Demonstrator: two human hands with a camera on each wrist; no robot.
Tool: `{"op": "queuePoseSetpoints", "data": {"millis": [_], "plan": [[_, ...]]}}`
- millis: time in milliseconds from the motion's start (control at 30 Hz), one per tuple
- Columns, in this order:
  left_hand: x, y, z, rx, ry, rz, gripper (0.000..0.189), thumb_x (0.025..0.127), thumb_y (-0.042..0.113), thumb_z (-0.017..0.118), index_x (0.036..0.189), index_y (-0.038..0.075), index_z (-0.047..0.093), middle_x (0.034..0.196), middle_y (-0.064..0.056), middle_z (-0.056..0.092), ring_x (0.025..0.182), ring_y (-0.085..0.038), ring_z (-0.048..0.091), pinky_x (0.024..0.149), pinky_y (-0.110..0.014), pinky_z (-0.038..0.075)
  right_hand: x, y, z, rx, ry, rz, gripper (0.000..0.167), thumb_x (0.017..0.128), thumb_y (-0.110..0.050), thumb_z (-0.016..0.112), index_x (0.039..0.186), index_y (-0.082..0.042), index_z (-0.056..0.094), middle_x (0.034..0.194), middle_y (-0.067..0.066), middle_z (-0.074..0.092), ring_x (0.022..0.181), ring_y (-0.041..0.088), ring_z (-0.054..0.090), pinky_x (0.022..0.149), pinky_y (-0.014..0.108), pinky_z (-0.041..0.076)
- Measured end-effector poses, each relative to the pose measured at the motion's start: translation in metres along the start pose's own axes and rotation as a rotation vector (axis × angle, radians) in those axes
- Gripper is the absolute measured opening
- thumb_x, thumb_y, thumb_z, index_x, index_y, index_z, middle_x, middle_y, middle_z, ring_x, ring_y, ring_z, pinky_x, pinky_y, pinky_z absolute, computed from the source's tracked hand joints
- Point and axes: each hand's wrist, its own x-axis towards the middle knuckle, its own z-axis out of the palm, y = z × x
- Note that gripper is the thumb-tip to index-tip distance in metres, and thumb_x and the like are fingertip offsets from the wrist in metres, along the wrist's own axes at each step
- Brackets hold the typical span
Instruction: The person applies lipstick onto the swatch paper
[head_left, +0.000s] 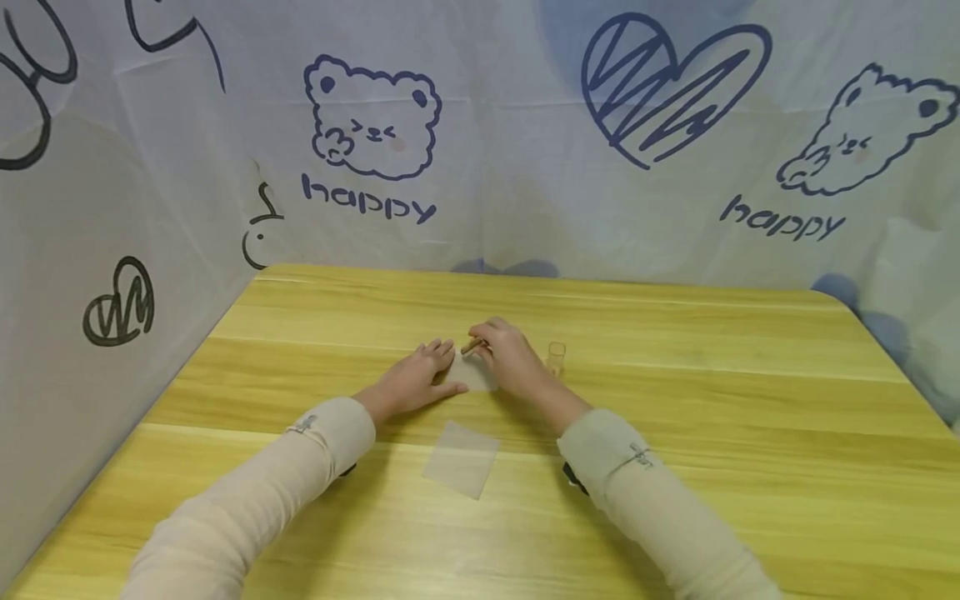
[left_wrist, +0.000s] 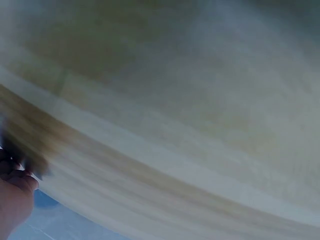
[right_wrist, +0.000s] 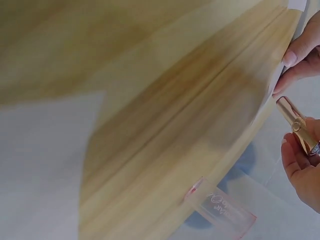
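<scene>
A clear cap (right_wrist: 222, 209) with words on it stands upright at 3 o'clock from the right hand (head_left: 510, 358). That hand's thumb and fingers pinch a gold tube (right_wrist: 296, 124) on its 10 o'clock side; I can't tell what is inside. The left hand (head_left: 416, 379) lies flat, thumb spread wide, fingers touching a white sheet (head_left: 474, 373) between the hands. A see-through sheet (head_left: 461, 462) lies at 5 o'clock from it. Wide bare wood runs to the table's (head_left: 712, 400) edges at 12 and 3.
</scene>
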Motion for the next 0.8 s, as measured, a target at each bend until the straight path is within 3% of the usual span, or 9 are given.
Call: {"op": "queuePoseSetpoints", "data": {"millis": [800], "plan": [[-0.001,0.0,-0.004,-0.011,-0.001,0.014,0.069,0.094,0.042,0.051,0.141,-0.004,0.031,0.149,-0.023,0.027,0.139,-0.039,0.021,0.115,-0.05,0.019,0.009,0.004,0.011,-0.046,0.009,-0.09,0.019,0.089,0.004,0.056,0.106,0.005,0.063,0.098,0.016,0.061,0.095,0.028,0.059,0.085,0.035,0.053]]}}
